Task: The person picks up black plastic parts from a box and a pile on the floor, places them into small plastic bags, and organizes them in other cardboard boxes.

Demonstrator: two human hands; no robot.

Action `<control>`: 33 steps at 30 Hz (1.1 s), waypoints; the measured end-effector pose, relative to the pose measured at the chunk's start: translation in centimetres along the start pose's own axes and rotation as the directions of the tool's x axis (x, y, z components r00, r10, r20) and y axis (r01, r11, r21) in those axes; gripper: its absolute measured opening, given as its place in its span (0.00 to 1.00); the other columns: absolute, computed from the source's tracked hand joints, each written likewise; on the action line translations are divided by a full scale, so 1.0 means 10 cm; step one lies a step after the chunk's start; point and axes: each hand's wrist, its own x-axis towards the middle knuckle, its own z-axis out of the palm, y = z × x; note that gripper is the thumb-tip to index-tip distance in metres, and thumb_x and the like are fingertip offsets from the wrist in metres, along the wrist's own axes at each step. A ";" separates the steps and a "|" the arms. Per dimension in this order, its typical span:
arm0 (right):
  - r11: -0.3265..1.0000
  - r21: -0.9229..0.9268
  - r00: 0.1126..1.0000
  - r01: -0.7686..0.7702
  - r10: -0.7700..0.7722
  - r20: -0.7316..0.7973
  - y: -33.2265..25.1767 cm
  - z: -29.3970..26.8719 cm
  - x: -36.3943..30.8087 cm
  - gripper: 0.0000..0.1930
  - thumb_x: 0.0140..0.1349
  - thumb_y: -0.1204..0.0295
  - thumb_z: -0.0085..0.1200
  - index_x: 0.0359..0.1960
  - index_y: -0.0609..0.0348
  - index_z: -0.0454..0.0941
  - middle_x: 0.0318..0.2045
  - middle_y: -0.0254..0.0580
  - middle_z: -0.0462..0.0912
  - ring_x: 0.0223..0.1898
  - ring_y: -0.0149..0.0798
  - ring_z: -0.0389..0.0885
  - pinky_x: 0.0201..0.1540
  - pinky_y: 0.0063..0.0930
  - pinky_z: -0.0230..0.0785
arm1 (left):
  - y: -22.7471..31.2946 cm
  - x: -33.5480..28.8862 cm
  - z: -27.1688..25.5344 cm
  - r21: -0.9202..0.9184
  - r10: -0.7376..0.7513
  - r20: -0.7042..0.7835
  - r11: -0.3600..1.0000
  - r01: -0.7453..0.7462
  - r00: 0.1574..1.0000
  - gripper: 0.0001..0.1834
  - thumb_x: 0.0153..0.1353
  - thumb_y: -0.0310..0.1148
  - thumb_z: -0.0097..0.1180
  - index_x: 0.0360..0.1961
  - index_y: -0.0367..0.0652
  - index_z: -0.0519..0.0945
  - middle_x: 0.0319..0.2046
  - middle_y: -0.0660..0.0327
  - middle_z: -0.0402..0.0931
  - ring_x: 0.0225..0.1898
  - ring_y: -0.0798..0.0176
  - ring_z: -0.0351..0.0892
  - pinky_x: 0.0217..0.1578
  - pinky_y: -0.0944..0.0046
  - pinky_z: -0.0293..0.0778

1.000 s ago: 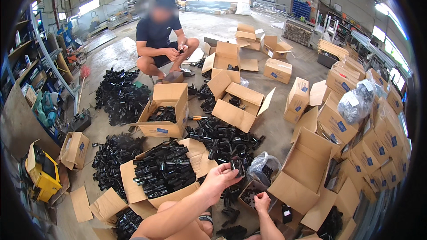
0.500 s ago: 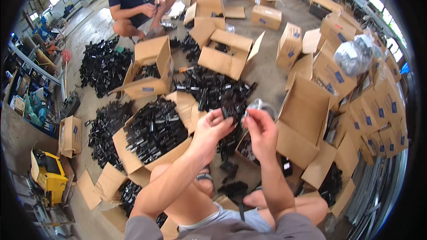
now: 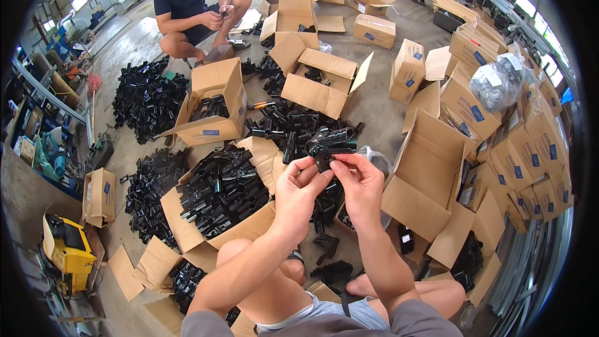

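Note:
A black bracket-like part (image 3: 324, 158) is held up in front of me between both hands, over a loose heap of similar black parts (image 3: 281, 118). My left hand (image 3: 297, 187) is closed round its left side. On the right, the thumb and fingers of my right hand (image 3: 360, 186) pinch its near side; any small piece between them is hidden. Just beyond my right hand lies a clear plastic bag (image 3: 379, 160). Left of my left wrist stands an open carton (image 3: 246, 219) filled with black parts.
Open cartons (image 3: 424, 171) surround me, and closed boxes (image 3: 527, 150) are stacked on the right. A phone (image 3: 406, 239) lies by my right forearm. More black piles (image 3: 150, 97) cover the floor at left. Another person (image 3: 190, 9) squats at the far left, handling something small.
My right hand has moved left and now meets the black part in my left hand. The part is turned, with a long edge pointing right. The view has shifted slightly.

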 end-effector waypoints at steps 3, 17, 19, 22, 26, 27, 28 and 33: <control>0.998 0.059 0.999 0.037 -0.036 -0.005 0.03 0.07 -0.01 0.07 0.64 0.78 0.67 0.42 0.64 0.86 0.36 0.33 0.88 0.35 0.21 0.80 0.38 0.18 0.73 | -0.01 0.01 -0.01 -0.030 0.001 -0.006 1.000 -0.001 1.000 0.17 0.62 0.20 0.67 0.49 0.41 0.75 0.46 0.59 0.85 0.45 0.69 0.84 0.50 0.67 0.81; 0.997 0.074 0.999 -0.013 0.017 -0.047 -0.02 0.09 0.00 0.07 0.65 0.75 0.68 0.41 0.66 0.85 0.36 0.36 0.89 0.36 0.23 0.83 0.41 0.19 0.75 | 0.00 0.01 0.00 -0.034 0.016 -0.013 0.999 -0.016 1.000 0.19 0.63 0.17 0.65 0.53 0.34 0.75 0.52 0.53 0.83 0.53 0.66 0.82 0.54 0.67 0.79; 0.998 0.067 0.999 -0.019 0.022 -0.036 -0.05 0.09 0.04 0.07 0.65 0.76 0.67 0.41 0.65 0.85 0.36 0.36 0.89 0.36 0.23 0.83 0.41 0.18 0.75 | -0.02 0.01 0.00 -0.025 0.031 -0.002 0.999 -0.031 1.000 0.19 0.63 0.17 0.65 0.53 0.34 0.74 0.53 0.53 0.82 0.53 0.66 0.82 0.55 0.67 0.79; 0.996 0.089 0.999 -0.023 0.026 -0.023 -0.06 0.06 0.05 0.06 0.65 0.77 0.67 0.42 0.65 0.85 0.37 0.36 0.89 0.37 0.23 0.83 0.41 0.18 0.75 | -0.05 0.02 0.04 -0.002 0.034 -0.003 0.999 -0.034 0.999 0.20 0.62 0.17 0.65 0.53 0.33 0.74 0.53 0.53 0.82 0.54 0.65 0.82 0.56 0.66 0.79; 0.994 0.109 0.999 -0.015 0.019 -0.031 0.02 0.04 0.03 0.06 0.64 0.79 0.67 0.41 0.67 0.85 0.37 0.37 0.88 0.38 0.25 0.84 0.42 0.20 0.76 | -0.02 -0.03 0.11 -0.019 0.037 -0.063 0.999 -0.038 0.997 0.18 0.61 0.18 0.67 0.49 0.37 0.75 0.45 0.59 0.83 0.45 0.70 0.82 0.48 0.70 0.79; 0.996 0.089 0.999 -0.003 0.007 -0.043 0.02 0.04 0.02 0.06 0.64 0.79 0.67 0.41 0.67 0.86 0.37 0.37 0.87 0.38 0.25 0.84 0.42 0.21 0.76 | -0.02 -0.04 0.11 -0.012 0.030 -0.097 0.999 -0.031 0.995 0.18 0.60 0.18 0.67 0.49 0.37 0.75 0.45 0.59 0.83 0.45 0.70 0.82 0.48 0.70 0.79; 0.999 0.010 0.998 0.042 -0.042 -0.048 -0.01 0.02 0.02 0.07 0.63 0.78 0.68 0.40 0.69 0.86 0.38 0.38 0.87 0.37 0.27 0.85 0.42 0.22 0.77 | -0.02 -0.02 0.13 -0.011 0.040 -0.074 0.999 -0.041 0.996 0.19 0.60 0.17 0.68 0.50 0.36 0.76 0.45 0.59 0.83 0.45 0.69 0.82 0.49 0.69 0.79; 0.974 -0.208 0.995 0.090 -0.099 -0.032 -0.10 -0.08 -0.02 0.09 0.62 0.75 0.69 0.40 0.69 0.86 0.37 0.41 0.87 0.37 0.29 0.86 0.42 0.23 0.77 | -0.02 -0.04 0.13 0.014 0.054 -0.043 0.998 -0.053 0.998 0.18 0.60 0.16 0.67 0.49 0.36 0.76 0.48 0.57 0.83 0.47 0.69 0.82 0.50 0.69 0.79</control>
